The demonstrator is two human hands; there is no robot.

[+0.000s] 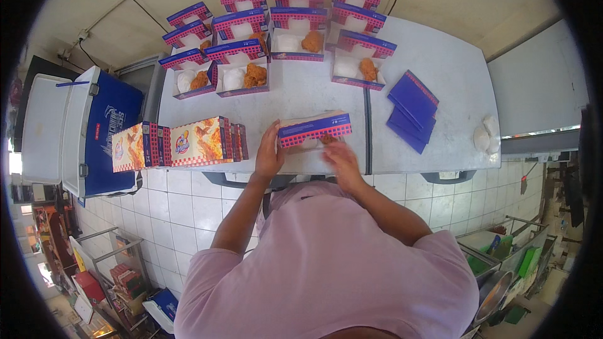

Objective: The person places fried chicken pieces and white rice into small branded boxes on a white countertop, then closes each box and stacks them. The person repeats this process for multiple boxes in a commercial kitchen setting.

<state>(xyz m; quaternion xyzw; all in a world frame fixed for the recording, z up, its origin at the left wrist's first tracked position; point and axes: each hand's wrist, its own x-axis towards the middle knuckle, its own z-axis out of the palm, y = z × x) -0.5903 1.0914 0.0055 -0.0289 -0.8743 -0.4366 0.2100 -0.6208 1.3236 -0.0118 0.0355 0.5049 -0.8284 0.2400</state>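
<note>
A cardboard meal box [314,131] with a blue and pink checked flap lies before me near the table's front edge, a bit of fried chicken [327,139] showing inside. My left hand [270,153] holds its left end, the fingers along the side. My right hand [342,162], blurred, is at the box's front right, by the chicken; whether it grips anything is unclear. Farther back stand several open meal boxes [242,93] in rows, the nearer ones showing fried chicken [255,75] beside a white wrapped portion [233,79]. Closed boxes [197,143] stand to the left of my left hand.
Flat blue cardboard pieces [412,110] lie on the white table [452,84] to the right, and white bundles [485,135] near its right end. A blue cooler box [110,136] with its lid open stands at the left. A dark seam crosses the tabletop.
</note>
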